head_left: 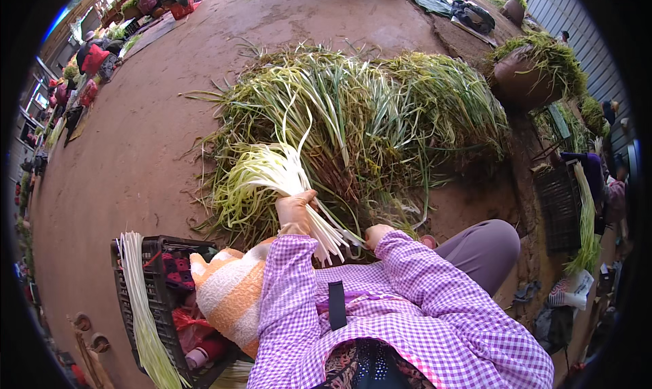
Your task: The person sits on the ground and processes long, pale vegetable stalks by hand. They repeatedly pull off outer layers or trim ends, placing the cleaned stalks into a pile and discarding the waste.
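My left hand [295, 213], which looks gloved, grips a bunch of pale leafy stalks [282, 172]. Their white ends point down toward my lap and their yellow-green leaves fan out to the upper left. Close to those white ends, on the right, my right hand [378, 235] is closed at a single green-and-white stalk; its fingertips are partly hidden. Just beyond both hands lies a large heap of long green leafy stalks [356, 103], with brown, tangled matter among them.
A black plastic crate [158, 297] at my left holds bags and cloth, with pale stalks [140, 297] across its edge. An orange-and-white striped towel [234, 292] lies beside it. A leaf-topped container [527, 78] and black crate [558, 205] stand right. People [94, 58] sit far left.
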